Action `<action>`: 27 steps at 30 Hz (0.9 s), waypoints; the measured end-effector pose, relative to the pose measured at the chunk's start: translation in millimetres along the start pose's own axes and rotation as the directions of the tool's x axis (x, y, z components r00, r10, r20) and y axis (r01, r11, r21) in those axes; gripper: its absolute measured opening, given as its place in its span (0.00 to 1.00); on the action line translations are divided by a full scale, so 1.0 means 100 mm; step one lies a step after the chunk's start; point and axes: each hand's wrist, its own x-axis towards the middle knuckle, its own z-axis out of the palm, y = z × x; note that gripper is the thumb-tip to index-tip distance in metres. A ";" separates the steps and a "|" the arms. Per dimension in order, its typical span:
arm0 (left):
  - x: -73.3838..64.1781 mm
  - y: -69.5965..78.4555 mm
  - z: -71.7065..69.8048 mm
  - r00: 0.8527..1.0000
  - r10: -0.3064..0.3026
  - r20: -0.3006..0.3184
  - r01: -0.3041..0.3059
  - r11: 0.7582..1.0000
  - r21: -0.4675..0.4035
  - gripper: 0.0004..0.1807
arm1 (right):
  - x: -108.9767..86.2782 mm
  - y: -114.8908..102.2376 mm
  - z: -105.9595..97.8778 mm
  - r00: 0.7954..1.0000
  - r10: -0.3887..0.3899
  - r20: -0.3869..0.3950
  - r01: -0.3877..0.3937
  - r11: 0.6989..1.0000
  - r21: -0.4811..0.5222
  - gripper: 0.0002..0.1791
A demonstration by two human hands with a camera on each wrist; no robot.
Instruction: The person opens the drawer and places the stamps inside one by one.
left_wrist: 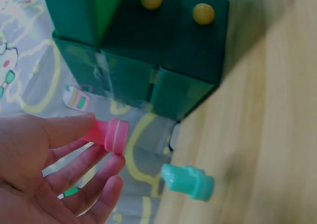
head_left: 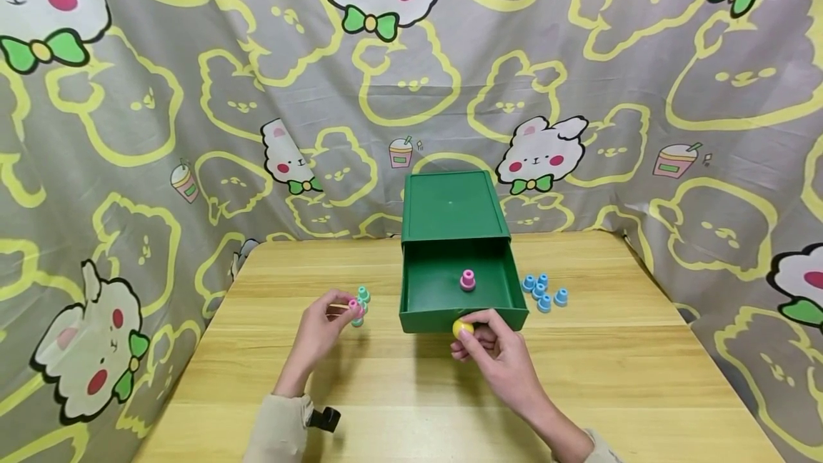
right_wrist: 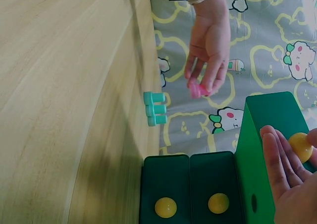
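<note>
My left hand [head_left: 321,331] pinches a small pink plastic peg [left_wrist: 117,136] between thumb and fingers, held up off the table. Close under that hand, three teal pegs [right_wrist: 157,110] stand on the wood. The right hand [head_left: 501,359] grips the round yellow knob [head_left: 459,328] of the pulled-out top drawer [head_left: 424,323]. Inside this drawer, a second pink peg [head_left: 467,280] stands upright on the bottom. The green drawer cabinet [head_left: 455,204] sits at the back of the table.
Several blue pegs [head_left: 540,293] stand in a cluster right of the drawer. Two lower drawers, with yellow knobs [right_wrist: 166,207], are closed beneath the extended one. A patterned curtain [head_left: 308,113] hangs behind the wooden table [head_left: 411,406] and along its sides.
</note>
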 end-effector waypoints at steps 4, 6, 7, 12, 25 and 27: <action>0.01 0.10 -0.05 0.999 0.033 -0.005 -0.032 0.999 0.018 0.12 | 0.00 0.00 0.00 1.000 0.001 0.000 -0.001 1.000 0.000 0.08; 0.02 0.16 -0.07 0.999 0.052 -0.008 -0.052 0.998 0.028 0.12 | 0.00 0.00 0.00 1.000 0.001 0.001 -0.001 1.000 -0.001 0.08; 0.02 0.19 -0.08 0.998 0.063 -0.009 -0.063 0.998 0.030 0.12 | 0.00 0.00 0.00 1.000 0.000 0.001 0.000 1.000 -0.002 0.08; 0.06 0.34 -0.18 0.994 0.108 -0.017 -0.107 0.993 0.051 0.11 | 0.00 -0.01 -0.01 1.000 -0.005 0.004 0.005 1.000 -0.007 0.07; 0.13 0.80 -0.26 0.969 0.246 -0.018 -0.245 0.969 0.039 0.12 | -0.01 -0.01 0.00 1.000 -0.008 0.001 0.008 1.000 -0.006 0.07; 0.12 0.87 -0.23 0.964 0.264 -0.016 -0.263 0.964 0.029 0.12 | -0.01 -0.01 0.00 1.000 -0.009 0.000 0.009 1.000 -0.005 0.07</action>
